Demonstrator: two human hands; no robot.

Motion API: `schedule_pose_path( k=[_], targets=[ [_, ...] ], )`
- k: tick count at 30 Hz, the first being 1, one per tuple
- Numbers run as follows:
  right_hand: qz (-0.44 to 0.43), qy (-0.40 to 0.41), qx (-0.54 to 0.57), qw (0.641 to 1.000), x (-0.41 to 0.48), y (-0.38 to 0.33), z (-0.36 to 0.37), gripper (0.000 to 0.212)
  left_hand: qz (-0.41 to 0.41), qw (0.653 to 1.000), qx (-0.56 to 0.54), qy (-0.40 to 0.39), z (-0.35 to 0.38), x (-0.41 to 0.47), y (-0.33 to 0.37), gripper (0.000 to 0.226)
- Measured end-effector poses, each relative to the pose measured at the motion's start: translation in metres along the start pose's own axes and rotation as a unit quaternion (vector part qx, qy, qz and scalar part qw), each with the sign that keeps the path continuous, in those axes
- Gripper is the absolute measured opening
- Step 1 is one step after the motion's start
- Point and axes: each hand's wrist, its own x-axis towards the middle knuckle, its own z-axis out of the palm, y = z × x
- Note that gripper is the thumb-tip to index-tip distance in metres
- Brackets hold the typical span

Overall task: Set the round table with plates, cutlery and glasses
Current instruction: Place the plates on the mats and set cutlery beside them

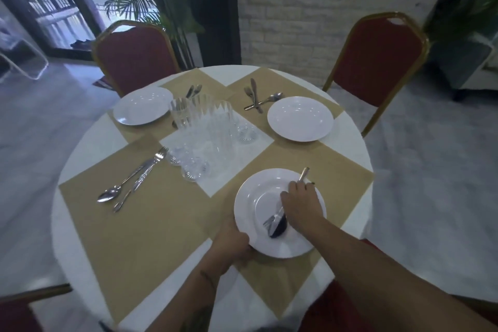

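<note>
Head view: left hand (234, 242) grips near plate (252, 194) rim; right hand (299, 203) curled round cutlery bundle (274, 221) over plate

Held the near plate (256, 194) at its left rim with the left hand (234, 243), with the right hand (299, 203) above it gripping a cutlery bundle (275, 221) whose tips rested in the plate. Saw the glasses (204, 132) clustered ahead and left of the right hand, a second plate (300, 118) straight beyond it, and a third plate (142, 105) far ahead of the left hand. Found loose cutlery (134, 180) lying well left of the left hand.
</note>
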Motion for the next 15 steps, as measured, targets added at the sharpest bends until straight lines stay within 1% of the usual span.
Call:
schedule_pose_path(
  k=[2, 5, 7, 10, 13, 15],
  targets=[
    [-0.025, -0.013, -0.025, 0.999, -0.001, 0.007, 0.005, 0.024, -0.013, 1.000, -0.012, 0.001, 0.001, 0.000, 0.002, 0.023],
    [-0.010, 0.010, -0.005, 1.000, -0.008, 0.022, -0.001, 0.025, -0.014, 1.000, -0.008, 0.011, 0.002, 0.005, 0.001, 0.030],
    [0.018, 0.013, 0.036, 0.999, -0.012, 0.034, -0.009, 0.026, -0.026, 0.999, -0.024, 0.025, 0.005, 0.010, 0.003, 0.030],
    [0.064, -0.022, 0.116, 0.991, -0.020, 0.056, -0.020, 0.027, -0.041, 0.997, -0.048, 0.039, 0.010, 0.016, 0.010, 0.023],
    [0.094, -0.047, 0.198, 0.975, -0.033, 0.071, -0.021, 0.025, -0.050, 0.996, -0.047, 0.056, 0.020, 0.020, 0.015, 0.020],
    [0.127, -0.064, 0.253, 0.957, -0.039, 0.074, -0.015, 0.022, -0.052, 0.995, -0.060, 0.067, 0.025, 0.020, 0.019, 0.027]
  ],
)
